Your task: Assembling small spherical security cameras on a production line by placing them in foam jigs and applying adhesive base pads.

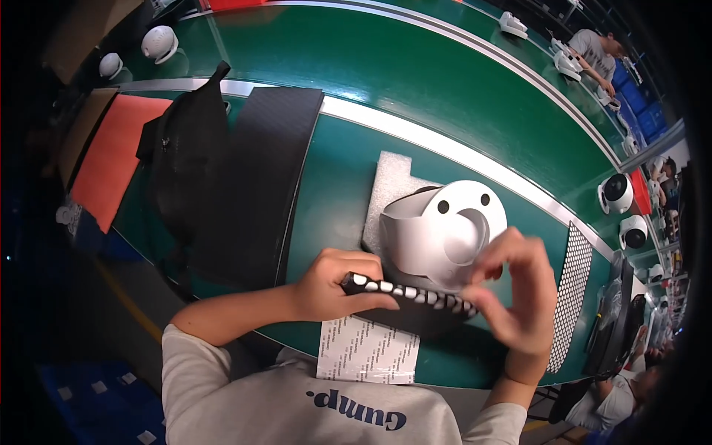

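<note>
My left hand (343, 283) is closed around one end of a black sheet of round white stickers (415, 295), which is tilted so its dotted edge faces up. At the sheet's other end, my right hand (519, 293) has thumb and forefinger brought together; whatever lies between the fingertips is too small to make out. Just beyond the sheet sits a white rounded housing (419, 241) with two dark round spots on its base and a shallow round recess. It rests on a grey foam block (391, 178). A white printed sheet (368, 350) lies beneath my left wrist, at the table's near edge.
Left on the green table (334, 178) are a black flat panel (256, 170), a black bag (189, 159) and an orange sheet (122, 152). Another dotted sheet (571, 297) lies right. Beyond the metal rail runs a green conveyor (356, 59) with white devices. Other people work at right.
</note>
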Demonstrator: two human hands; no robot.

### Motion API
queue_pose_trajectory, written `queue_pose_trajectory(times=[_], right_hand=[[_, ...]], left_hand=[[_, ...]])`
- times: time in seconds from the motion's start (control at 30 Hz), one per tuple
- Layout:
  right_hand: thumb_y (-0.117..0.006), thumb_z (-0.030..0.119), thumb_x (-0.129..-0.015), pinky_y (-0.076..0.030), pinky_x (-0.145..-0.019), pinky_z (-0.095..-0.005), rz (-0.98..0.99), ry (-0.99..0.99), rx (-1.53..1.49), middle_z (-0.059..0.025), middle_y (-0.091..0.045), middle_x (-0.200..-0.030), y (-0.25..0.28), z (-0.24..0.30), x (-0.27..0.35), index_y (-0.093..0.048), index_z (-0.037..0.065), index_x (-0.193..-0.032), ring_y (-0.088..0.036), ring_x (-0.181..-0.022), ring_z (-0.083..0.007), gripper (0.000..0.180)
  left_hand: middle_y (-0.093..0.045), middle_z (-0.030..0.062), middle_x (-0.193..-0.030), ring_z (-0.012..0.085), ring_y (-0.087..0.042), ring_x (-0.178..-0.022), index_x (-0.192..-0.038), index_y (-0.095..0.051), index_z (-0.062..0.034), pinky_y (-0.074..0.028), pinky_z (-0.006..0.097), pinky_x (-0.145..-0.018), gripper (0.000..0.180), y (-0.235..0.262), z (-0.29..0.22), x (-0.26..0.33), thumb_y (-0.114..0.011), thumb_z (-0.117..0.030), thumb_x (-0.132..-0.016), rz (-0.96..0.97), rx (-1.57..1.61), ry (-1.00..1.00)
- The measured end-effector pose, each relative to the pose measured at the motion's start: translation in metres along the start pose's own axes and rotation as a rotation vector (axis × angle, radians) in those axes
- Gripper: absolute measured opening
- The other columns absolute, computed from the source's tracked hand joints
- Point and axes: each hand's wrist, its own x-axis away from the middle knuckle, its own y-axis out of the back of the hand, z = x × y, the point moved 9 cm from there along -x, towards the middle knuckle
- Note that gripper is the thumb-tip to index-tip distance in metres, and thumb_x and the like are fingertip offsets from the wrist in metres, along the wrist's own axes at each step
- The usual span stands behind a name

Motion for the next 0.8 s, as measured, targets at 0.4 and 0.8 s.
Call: queue_pose_trajectory(times=[0.4,0.8], right_hand=[[-0.056,-0.007,-0.071,-0.043,-0.060,-0.0213,0.244,-0.161,0.000,-0.0062,-0.054,-0.081,-0.011,-0.022,-0.002,-0.045,-0.002,-0.099,-0.050,-0.066,-0.0115,0.031],[-0.049,0.009,-0.071,-0.041,-0.060,-0.0249,0.233,0.476,1.012,-0.0036,-0.059,-0.078,-0.043,0.038,0.021,-0.054,0.002,-0.109,-0.056,-0.078,-0.0160,0.039]], left_hand=[[-0.033,0.0293,-0.125,0.0317,-0.030,-0.122,-0.069,-0.053,-0.0030,-0.031,0.035,-0.091,0.015,-0.036,-0.021,0.002,-0.068,-0.006,-0.068,0.439,0.331,-0.092],[-0.035,0.0284,-0.124,0.0336,-0.042,-0.113,-0.069,-0.051,-0.0024,-0.036,0.033,-0.087,0.019,-0.032,-0.011,-0.001,-0.069,-0.008,-0.067,0.415,0.272,-0.071]])
